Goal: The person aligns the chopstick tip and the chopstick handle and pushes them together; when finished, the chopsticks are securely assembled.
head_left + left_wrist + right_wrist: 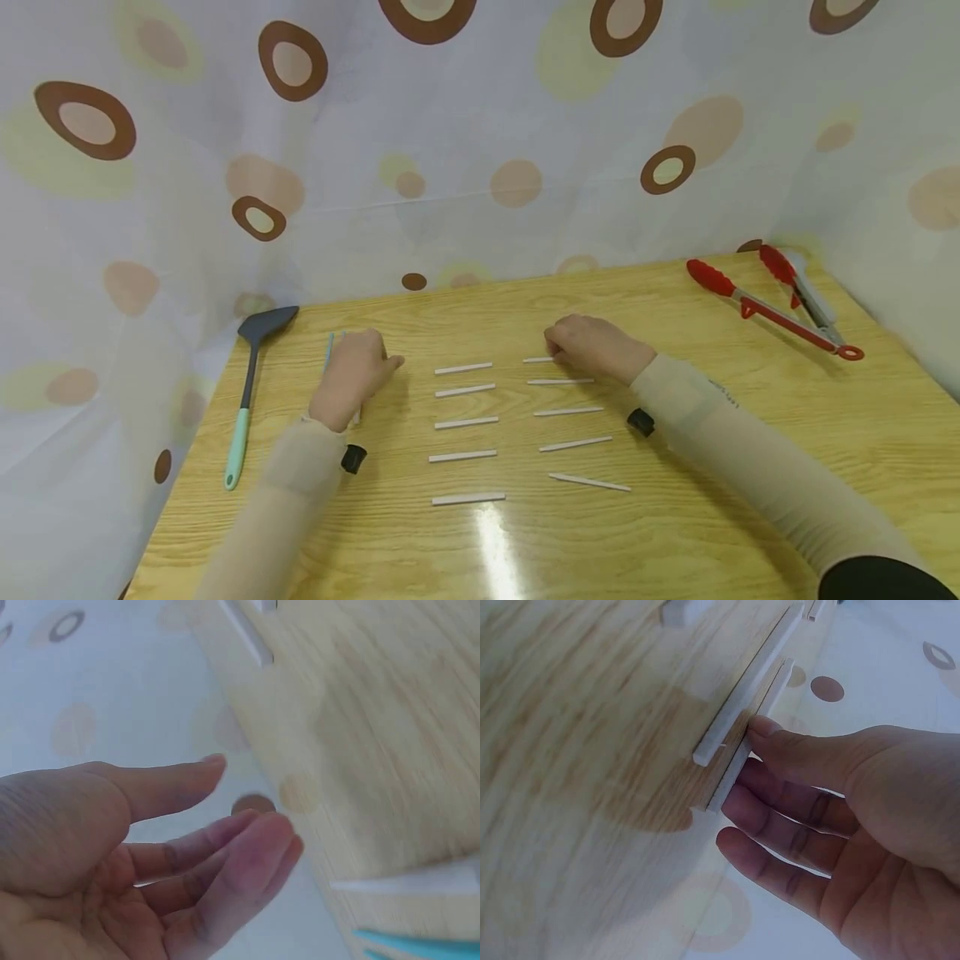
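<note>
Right hand (596,344) pinches a stick (728,780), a second stick (751,682) beside its fingertips (740,804): apparently alignment, calling for level release. Left hand (354,373): loosely parted, empty.

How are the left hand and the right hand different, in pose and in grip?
The right hand pinches a white stick; the left hand holds nothing. The left hand's thumb touches nothing; the right hand's thumb touches that stick. The left hand is near blue sticks, the right hand at the far end of a column of white sticks. Both have beige sleeves.
</note>
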The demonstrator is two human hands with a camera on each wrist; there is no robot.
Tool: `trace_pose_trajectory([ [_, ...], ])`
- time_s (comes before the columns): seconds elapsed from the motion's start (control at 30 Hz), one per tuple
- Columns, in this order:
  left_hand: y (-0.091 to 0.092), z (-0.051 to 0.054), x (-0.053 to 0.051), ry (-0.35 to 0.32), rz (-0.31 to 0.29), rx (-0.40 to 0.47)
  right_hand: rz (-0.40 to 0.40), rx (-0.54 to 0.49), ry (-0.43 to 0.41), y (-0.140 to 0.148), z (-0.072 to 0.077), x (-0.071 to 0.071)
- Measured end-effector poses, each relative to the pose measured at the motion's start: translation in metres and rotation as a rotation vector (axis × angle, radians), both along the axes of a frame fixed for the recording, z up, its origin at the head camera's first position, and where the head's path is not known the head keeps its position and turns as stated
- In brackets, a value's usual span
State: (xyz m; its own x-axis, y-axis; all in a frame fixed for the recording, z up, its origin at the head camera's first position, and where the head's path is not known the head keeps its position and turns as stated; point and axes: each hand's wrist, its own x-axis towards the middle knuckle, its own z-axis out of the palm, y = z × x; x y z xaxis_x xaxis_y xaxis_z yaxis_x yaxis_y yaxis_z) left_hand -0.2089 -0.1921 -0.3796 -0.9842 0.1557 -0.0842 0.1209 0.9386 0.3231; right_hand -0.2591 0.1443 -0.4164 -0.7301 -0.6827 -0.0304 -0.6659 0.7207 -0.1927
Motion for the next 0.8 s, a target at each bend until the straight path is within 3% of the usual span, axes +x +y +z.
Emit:
trace_pose_trajectory([
  [0.23,0.030,-0.020,-0.015,0.053,-0.147,-0.001,-0.011,0.032,0.009,-0.001,0.000,0.001],
  [0.43,0.048,-0.036,-0.019,0.049,-0.210,-0.059,-0.002,0.033,0.016,-0.002,0.000,0.002],
  [0.6,0.058,-0.040,-0.022,0.064,-0.275,-0.060,-0.013,0.050,0.023,-0.002,0.001,0.003],
  [0.8,0.062,-0.042,-0.026,0.066,-0.301,0.003,-0.001,0.054,0.033,-0.002,0.003,0.003],
])
